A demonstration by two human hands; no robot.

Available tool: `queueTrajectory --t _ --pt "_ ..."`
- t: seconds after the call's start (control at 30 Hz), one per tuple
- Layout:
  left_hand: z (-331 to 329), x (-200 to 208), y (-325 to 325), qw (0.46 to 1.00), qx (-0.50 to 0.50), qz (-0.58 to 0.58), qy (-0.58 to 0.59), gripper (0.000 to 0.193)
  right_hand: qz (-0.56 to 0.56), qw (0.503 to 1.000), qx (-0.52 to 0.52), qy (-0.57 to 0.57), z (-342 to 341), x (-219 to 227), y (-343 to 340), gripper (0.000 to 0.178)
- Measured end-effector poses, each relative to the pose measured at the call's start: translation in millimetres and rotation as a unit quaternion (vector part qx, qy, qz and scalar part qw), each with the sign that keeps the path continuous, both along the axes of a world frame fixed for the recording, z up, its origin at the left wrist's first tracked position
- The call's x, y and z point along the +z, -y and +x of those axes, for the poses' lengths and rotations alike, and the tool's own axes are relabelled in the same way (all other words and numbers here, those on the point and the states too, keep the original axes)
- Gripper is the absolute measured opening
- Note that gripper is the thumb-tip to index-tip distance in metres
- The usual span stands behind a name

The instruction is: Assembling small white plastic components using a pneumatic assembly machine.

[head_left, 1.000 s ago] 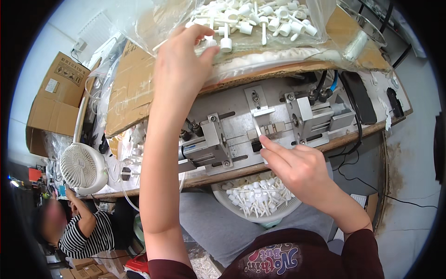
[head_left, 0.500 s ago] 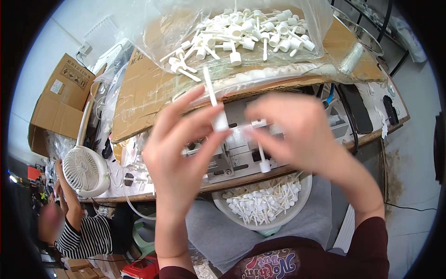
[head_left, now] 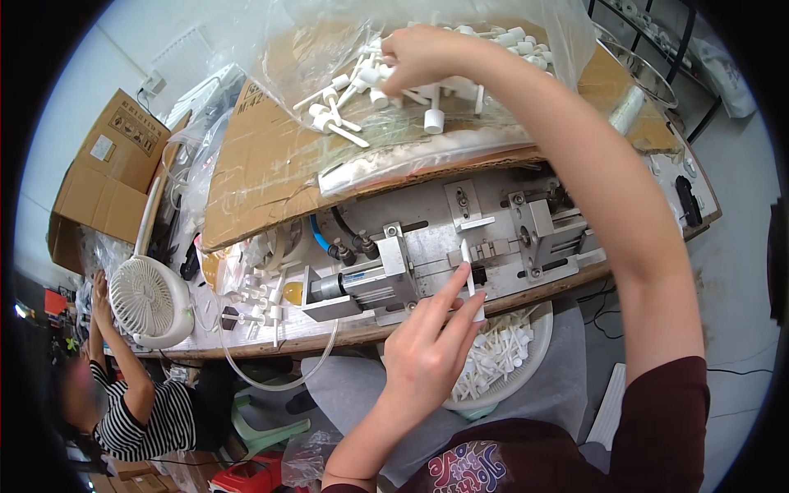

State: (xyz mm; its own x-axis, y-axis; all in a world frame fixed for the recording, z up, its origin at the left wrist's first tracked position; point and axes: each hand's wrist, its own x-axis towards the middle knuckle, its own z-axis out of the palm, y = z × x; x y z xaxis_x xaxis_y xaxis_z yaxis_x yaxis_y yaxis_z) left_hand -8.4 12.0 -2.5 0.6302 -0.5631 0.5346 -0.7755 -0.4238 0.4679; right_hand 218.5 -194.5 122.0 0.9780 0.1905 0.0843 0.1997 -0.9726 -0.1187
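Both hands (head_left: 427, 345) (head_left: 423, 59) partly hide white scoops (head_left: 467, 251) (head_left: 378, 98); whether either pinches one, I cannot tell.

Metal fixture (head_left: 427, 251) is sitting on bench (head_left: 534, 290), left block (head_left: 374, 279) and right block (head_left: 542, 230) flanking one scoop (head_left: 467, 251). Left hand (head_left: 427, 345) is touching that scoop from the near side. Cardboard sheet (head_left: 263, 177) is lying behind, carrying plastic film (head_left: 279, 66) and scoop pile (head_left: 370, 76); right hand (head_left: 419, 62) is reaching into the pile. Scoop-filled basin (head_left: 540, 337) is resting on the lap, before the bench. Fan (head_left: 148, 300) is standing left of fixture, carton (head_left: 103, 181) behind it, loose parts (head_left: 259, 308) lying between fan and left block.
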Motion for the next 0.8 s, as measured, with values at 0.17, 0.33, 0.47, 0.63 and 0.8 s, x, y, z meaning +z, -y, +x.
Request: queueTrajectory --t 0.17,0.33,0.47,0.63,0.8 --pt "0.0 -16.5 4.5 0.999 0.006 0.04 0.025 0.031 0.043 0.997 0.059 0.022 -41.9 -2.9 13.4 0.037" --pt "8.2 -12.4 10.0 0.994 0.023 0.089 0.062 0.029 0.074 0.986 0.117 0.095 -60.3 -5.2 36.2 0.025" --pt "8.5 -10.4 10.0 0.993 0.031 0.103 0.053 0.031 0.179 0.971 0.05 0.152 -76.1 10.1 46.3 0.03" --pt "9.3 -8.5 10.6 0.992 0.025 0.113 0.041 0.031 0.388 0.906 -0.081 0.147 -97.1 21.4 55.2 0.025" --pt "5.3 6.2 11.4 0.962 -0.032 -0.149 -0.228 0.045 0.374 0.868 -0.026 0.326 -153.2 -14.9 30.3 0.022"
